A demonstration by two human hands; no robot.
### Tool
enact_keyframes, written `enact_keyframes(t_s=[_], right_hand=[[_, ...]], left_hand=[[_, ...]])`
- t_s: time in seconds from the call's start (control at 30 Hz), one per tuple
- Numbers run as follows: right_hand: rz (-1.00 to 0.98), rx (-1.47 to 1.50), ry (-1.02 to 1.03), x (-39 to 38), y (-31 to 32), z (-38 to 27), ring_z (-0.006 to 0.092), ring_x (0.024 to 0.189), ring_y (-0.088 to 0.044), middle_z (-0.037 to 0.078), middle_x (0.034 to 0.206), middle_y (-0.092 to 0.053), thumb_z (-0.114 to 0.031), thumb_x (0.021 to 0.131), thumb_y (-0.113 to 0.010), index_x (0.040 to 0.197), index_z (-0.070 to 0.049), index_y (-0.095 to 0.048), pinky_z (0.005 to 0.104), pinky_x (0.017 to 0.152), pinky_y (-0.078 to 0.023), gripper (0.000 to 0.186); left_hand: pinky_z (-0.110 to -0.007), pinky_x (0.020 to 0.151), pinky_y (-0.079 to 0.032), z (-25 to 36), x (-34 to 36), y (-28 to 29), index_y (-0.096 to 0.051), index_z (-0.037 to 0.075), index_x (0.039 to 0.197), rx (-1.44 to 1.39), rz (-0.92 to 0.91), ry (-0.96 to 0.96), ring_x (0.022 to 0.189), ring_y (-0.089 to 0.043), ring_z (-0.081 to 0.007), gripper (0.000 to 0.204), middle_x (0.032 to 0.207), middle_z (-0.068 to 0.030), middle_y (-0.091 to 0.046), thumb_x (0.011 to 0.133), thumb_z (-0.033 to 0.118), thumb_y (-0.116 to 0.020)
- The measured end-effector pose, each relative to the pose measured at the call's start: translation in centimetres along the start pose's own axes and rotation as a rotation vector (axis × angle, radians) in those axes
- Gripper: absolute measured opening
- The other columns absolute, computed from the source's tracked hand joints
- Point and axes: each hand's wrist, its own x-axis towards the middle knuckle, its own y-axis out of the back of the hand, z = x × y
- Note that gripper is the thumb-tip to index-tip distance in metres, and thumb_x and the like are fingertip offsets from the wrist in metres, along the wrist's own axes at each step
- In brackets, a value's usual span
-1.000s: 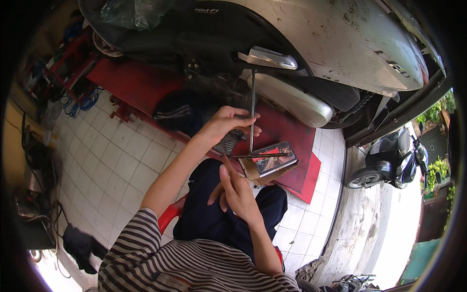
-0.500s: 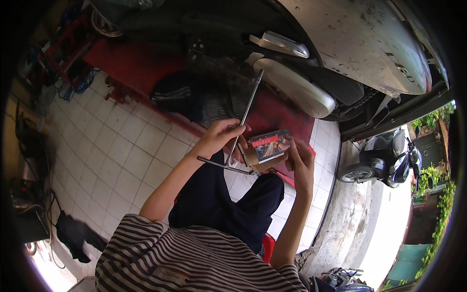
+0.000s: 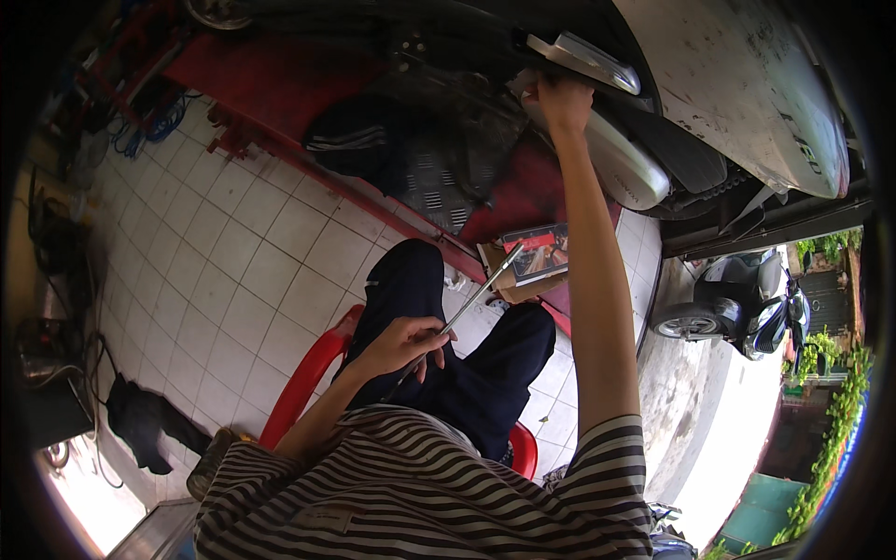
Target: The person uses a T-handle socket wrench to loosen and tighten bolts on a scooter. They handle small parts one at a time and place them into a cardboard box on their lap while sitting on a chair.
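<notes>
My left hand [image 3: 405,345] is closed round the shaft of a T-handle wrench [image 3: 483,291] above my lap. The tool's shaft slants up toward the right; its lower end is hidden by my hand and shirt. My right arm stretches far forward to the motorbike. There my right hand [image 3: 563,105] rests with curled fingers at the front end of the pale engine side cover [image 3: 625,174], just below a silver footrest [image 3: 597,65]. What its fingertips hold, if anything, is hidden. An open cardboard box [image 3: 551,284] with a printed box [image 3: 541,254] in it lies beside my right forearm.
The motorbike stands on a red lift platform [image 3: 280,154], where a dark cloth [image 3: 350,140] lies. I sit on a red plastic chair [image 3: 303,378] over white floor tiles [image 3: 252,271]. Another motorbike [image 3: 737,299] is parked outside at the right.
My right hand has left the boxes and reached up to the engine cover. My left hand has drawn the T-handle wrench down toward my lap. The boxes now rest on the platform.
</notes>
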Motion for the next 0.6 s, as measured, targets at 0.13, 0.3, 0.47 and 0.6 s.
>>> enact_keyframes(t_s=[0.13, 0.3, 0.47, 0.6], right_hand=[[0.057, -0.124, -0.138, -1.4, 0.6, -3.7, 0.0252, 0.088, -0.072, -0.001, 0.068, -0.073, -0.042, 0.085, -0.065, 0.091, -0.014, -0.076, 0.0418, 0.082, -0.055, 0.031], [-0.005, -0.143, -0.115, -1.1, 1.9, -3.5, 0.0262, 0.085, -0.072, 0.0, 0.068, -0.073, -0.042, 0.084, -0.068, 0.096, -0.012, -0.076, 0.0407, 0.081, -0.055, 0.033], [-0.11, 0.192, -0.179, -4.2, 4.2, -5.6, 0.0307, 0.089, -0.073, 0.019, 0.096, -0.074, -0.039, 0.09, -0.067, 0.099, -0.007, -0.075, 0.0399, 0.084, -0.054, 0.034], [0.014, 0.622, -0.114, -10.8, 5.6, -2.2, 0.0218, 0.081, -0.073, 0.014, 0.088, -0.076, -0.026, 0.096, -0.066, 0.102, 0.005, -0.07, 0.0324, 0.078, -0.054, 0.031]], left_hand=[[-0.025, 0.046, -0.053, -0.5, -0.5, 0.7, -0.062, -0.006, 0.113, -0.01, 0.046, -0.025, 0.059, -0.065, -0.0135, 0.026, 0.077, -0.0107, -0.067, 0.104, 0.018, -0.056], [-0.024, 0.045, -0.05, -1.1, -0.3, 1.5, -0.062, -0.005, 0.11, -0.012, 0.058, -0.074, 0.051, -0.064, -0.0141, 0.026, 0.078, -0.0121, -0.07, 0.104, 0.02, -0.055], [-0.024, 0.047, -0.052, -0.9, -0.7, 1.6, -0.062, -0.004, 0.113, -0.024, 0.084, -0.044, 0.053, -0.064, -0.0135, 0.026, 0.076, -0.0105, -0.068, 0.105, 0.02, -0.055], [-0.023, 0.047, -0.052, -1.6, -0.9, 1.4, -0.063, -0.002, 0.113, -0.021, 0.111, -0.034, 0.053, -0.065, -0.0128, 0.026, 0.076, -0.009, -0.068, 0.105, 0.021, -0.055]])
